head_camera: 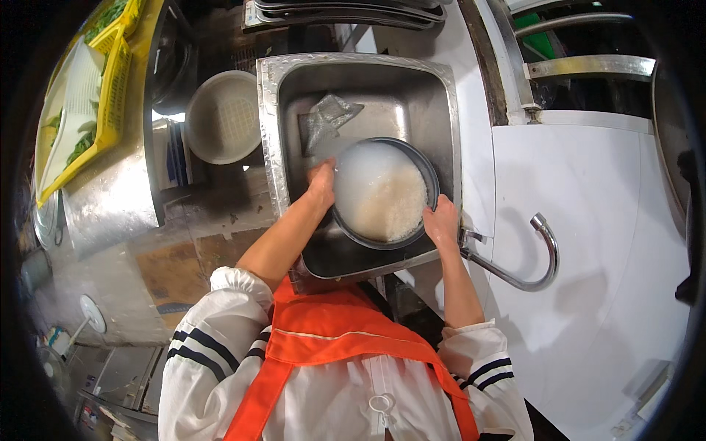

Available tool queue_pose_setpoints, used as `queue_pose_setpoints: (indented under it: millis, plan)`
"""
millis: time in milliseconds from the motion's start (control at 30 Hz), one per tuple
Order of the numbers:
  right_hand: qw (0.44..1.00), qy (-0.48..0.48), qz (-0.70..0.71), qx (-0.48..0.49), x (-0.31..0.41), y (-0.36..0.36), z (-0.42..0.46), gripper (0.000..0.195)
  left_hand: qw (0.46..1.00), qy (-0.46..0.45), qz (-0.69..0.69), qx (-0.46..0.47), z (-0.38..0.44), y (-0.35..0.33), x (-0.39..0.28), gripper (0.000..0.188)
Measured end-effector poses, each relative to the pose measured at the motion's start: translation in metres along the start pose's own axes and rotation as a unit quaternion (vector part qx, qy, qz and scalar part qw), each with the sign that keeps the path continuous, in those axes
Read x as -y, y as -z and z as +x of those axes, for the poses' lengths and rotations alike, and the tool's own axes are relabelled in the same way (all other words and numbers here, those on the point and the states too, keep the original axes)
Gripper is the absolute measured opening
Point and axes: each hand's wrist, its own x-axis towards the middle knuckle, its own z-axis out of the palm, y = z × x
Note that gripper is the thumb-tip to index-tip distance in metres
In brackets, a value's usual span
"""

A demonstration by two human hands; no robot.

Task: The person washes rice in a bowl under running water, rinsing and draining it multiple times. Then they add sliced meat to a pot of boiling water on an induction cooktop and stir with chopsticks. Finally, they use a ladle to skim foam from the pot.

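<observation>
Both my hands hold a round dark metal pot (434, 165) over the stainless steel sink (358, 77). My left hand (321, 179) grips its left rim, and my right hand (441, 220) grips the right side. Inside are rice grains (397, 215) under cloudy whitish water (361, 165). The water reaches the upper-left rim, while the grains gather at the lower right, so the pot appears tilted. Some cloudy water seems to run over that rim. Beyond it, a crumpled grey mesh cloth (331, 113) lies on the sink bottom.
A curved chrome faucet (546, 264) stands at the sink's right, its spout turned away. Left of the sink sits a round pale basin (223, 117). A yellow plastic basket (113, 93) with green leaves rests on a metal counter (118, 182). Stacked trays (347, 14) lie beyond the sink.
</observation>
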Motion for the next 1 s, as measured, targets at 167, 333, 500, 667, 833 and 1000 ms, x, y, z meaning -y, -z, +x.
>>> queue_pose_setpoints:
  millis: [167, 333, 500, 667, 833, 1000]
  plan:
    - [0.999, 0.006, -0.021, 0.024, 0.007, 0.017, -0.005, 0.02, 0.999, 0.039, -0.023, 0.027, -0.003, 0.001, 0.0, 0.041]
    - [0.999, -0.006, -0.02, 0.028, 0.012, 0.028, -0.011, 0.02, 0.995, 0.062, -0.044, 0.059, 0.0, 0.002, 0.003, 0.043]
    - [1.0, -0.009, -0.013, 0.026, 0.01, 0.03, -0.015, 0.02, 0.994, 0.081, -0.032, 0.072, 0.005, 0.004, 0.007, 0.044]
    - [0.999, -0.019, 0.01, 0.037, 0.008, 0.032, -0.015, 0.022, 0.993, 0.075, -0.04, 0.081, 0.013, 0.008, 0.014, 0.045]
    - [1.0, 0.019, 0.01, -0.018, -0.002, 0.026, -0.015, 0.017, 0.992, 0.08, -0.039, 0.093, 0.007, 0.005, 0.011, 0.046]
    - [1.0, 0.012, 0.01, 0.004, 0.002, 0.032, -0.014, 0.019, 0.991, 0.1, -0.029, 0.088, -0.007, 0.0, 0.003, 0.044]
